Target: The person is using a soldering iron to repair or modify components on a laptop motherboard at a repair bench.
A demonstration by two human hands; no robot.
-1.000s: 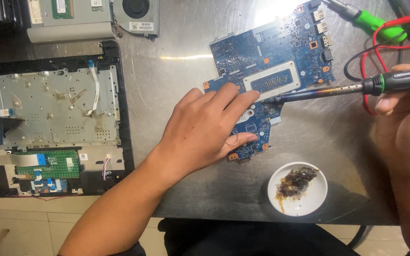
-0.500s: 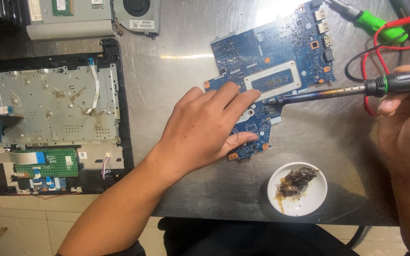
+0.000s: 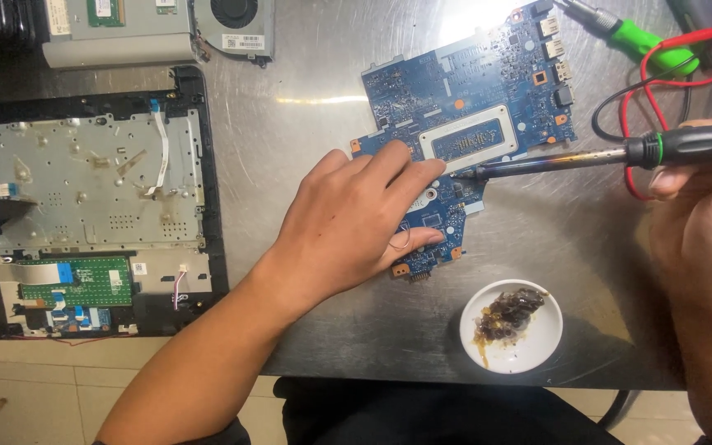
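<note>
A blue laptop circuit board [image 3: 488, 99] lies on the scratched metal table [image 3: 306, 148]. My left hand [image 3: 348, 227] rests flat on the board's lower left part, fingers spread and pointing right, pressing it down. My right hand [image 3: 698, 206] at the right edge grips a soldering iron [image 3: 587, 158] with a green and black handle. Its tip touches the board just below the silver-framed chip [image 3: 469, 140], right by my left fingertips.
An opened laptop base [image 3: 84, 198] with a grey metal plate and green small board lies at the left. A fan and drive [image 3: 158, 29] sit at the top left. A white dish of brown flux residue [image 3: 511, 325] stands near the front edge. Red and black leads [image 3: 661, 74] coil top right.
Hardly anything moved. The soldering iron tip stays at the same spot on the board, and my left hand keeps its place.
</note>
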